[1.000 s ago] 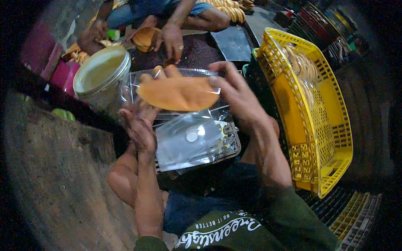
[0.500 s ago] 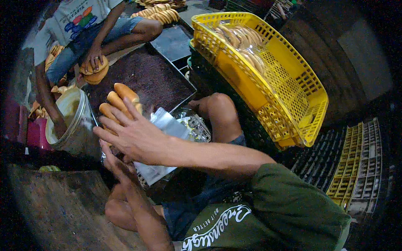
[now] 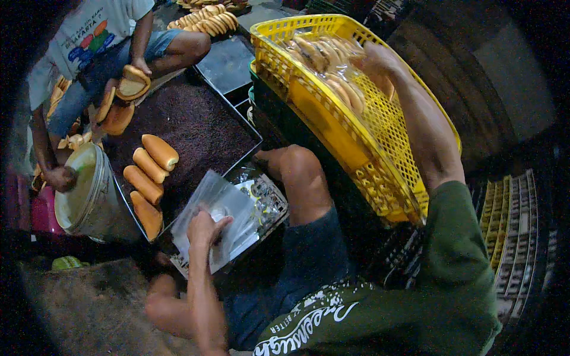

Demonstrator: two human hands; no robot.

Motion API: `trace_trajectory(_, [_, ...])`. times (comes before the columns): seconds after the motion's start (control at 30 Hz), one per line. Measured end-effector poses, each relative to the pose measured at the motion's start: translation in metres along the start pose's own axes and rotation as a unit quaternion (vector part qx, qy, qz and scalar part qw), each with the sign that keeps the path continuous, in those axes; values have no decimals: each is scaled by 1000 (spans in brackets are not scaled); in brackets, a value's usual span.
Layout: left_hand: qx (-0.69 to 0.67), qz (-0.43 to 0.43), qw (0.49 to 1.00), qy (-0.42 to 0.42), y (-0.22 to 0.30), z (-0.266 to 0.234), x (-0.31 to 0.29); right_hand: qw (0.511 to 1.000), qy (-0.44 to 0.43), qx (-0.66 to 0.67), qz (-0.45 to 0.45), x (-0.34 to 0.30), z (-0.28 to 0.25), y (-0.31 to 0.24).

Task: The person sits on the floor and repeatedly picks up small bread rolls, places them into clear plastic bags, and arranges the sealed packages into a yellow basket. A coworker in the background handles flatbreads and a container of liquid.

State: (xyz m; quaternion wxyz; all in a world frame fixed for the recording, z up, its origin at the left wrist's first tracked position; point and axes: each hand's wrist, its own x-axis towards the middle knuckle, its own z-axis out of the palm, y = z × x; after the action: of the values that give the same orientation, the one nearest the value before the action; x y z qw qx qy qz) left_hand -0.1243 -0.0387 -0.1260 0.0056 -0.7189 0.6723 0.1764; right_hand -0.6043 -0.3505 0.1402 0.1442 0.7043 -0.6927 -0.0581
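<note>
My left hand [image 3: 205,230] is at a stack of clear plastic bags [image 3: 228,196] in front of me, its fingers closed on the upper bag and the thumb on the near side. My right hand [image 3: 377,59] reaches into the yellow crate [image 3: 368,157], at the end of the clear bags of flat round buns [image 3: 326,50]. Its fingers are blurred and partly hidden, so their grip cannot be made out. A row of several golden bread rolls [image 3: 155,169] lies along the near left side of a tray of dark crumbly filling [image 3: 208,113].
Across the tray a co-worker holds an opened round bun [image 3: 132,83], their other hand at a bucket [image 3: 104,196]. More buns [image 3: 208,22] lie at the back. Dark crates stand under the yellow one. Stacked crates [image 3: 516,219] are at the right.
My right hand has moved from the bread rolls up and right into the yellow crate. My left hand has gone from beside the rolls to the plastic bags. The co-worker's bun is now opened.
</note>
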Motion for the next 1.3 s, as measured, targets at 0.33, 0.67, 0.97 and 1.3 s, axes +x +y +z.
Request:
trace_trajectory(0.33, [-121, -32, 980, -154, -8, -12, 6, 933, -31, 139, -330, 17, -78, -131])
trace_trajectory(0.67, [-903, -52, 427, 17, -4, -95, -54, 650, 10, 415, -637, -215, -32, -324])
trace_trajectory(0.97, [-697, -120, 702, -86, -20, -114, -58, 468, -146, 865, -103, -269, -37, -363])
trace_trajectory(1.3, [-481, -187, 856, -32, 6, -19, -5, 668, -16, 739, -83, -310, 70, -360])
